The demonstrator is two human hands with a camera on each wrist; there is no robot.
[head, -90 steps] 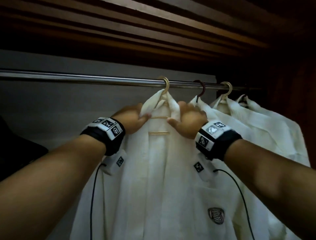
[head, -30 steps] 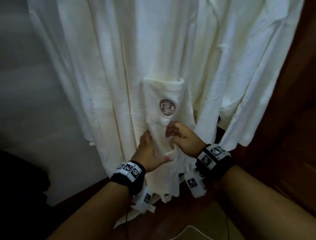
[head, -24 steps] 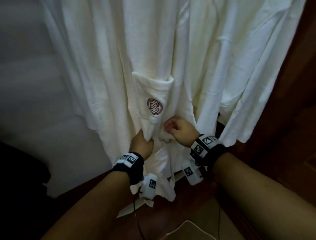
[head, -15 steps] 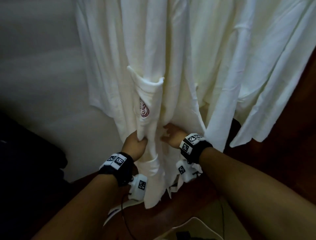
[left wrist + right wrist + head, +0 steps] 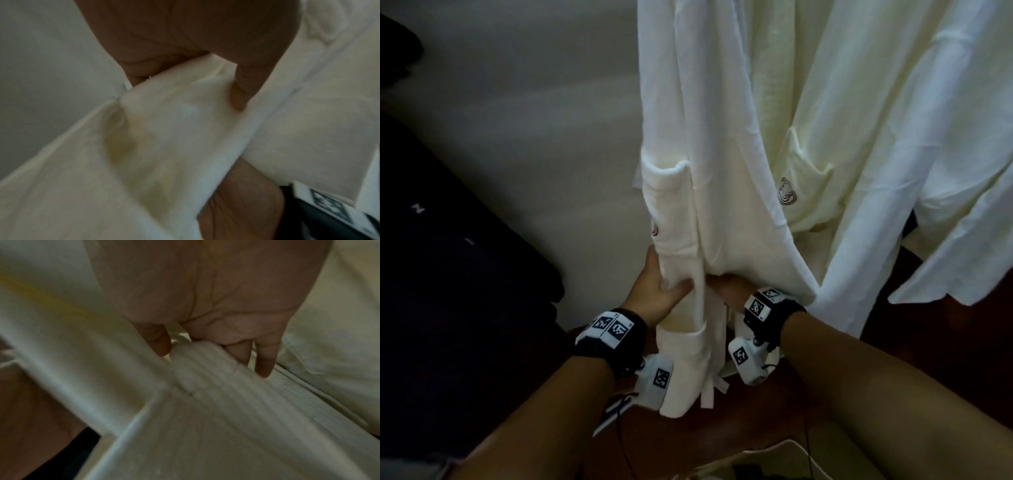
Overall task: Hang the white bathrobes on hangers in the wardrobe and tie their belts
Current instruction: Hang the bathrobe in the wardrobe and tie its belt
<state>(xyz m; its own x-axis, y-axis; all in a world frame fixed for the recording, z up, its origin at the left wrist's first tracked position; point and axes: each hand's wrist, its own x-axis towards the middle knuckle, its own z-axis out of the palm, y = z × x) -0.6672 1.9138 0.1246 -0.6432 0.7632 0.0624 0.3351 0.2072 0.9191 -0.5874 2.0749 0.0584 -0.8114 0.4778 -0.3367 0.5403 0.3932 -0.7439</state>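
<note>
L hand [image 5: 659, 291] grips bathrobe [image 5: 688, 171], R hand [image 5: 216, 305] hidden overhead, wrist cam shows belt [image 5: 216, 369] pinched

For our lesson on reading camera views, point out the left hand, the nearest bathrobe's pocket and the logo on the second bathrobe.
left hand [image 5: 659, 291]: head view, on the palm.
pocket [image 5: 669, 209]: head view, on its front panel.
logo [image 5: 787, 197]: head view, on the round emblem's middle.

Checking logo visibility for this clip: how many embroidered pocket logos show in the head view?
2. One logo on the rear bathrobe's pocket, one half-hidden logo at the front bathrobe's pocket edge. Folds may hide others.
</note>
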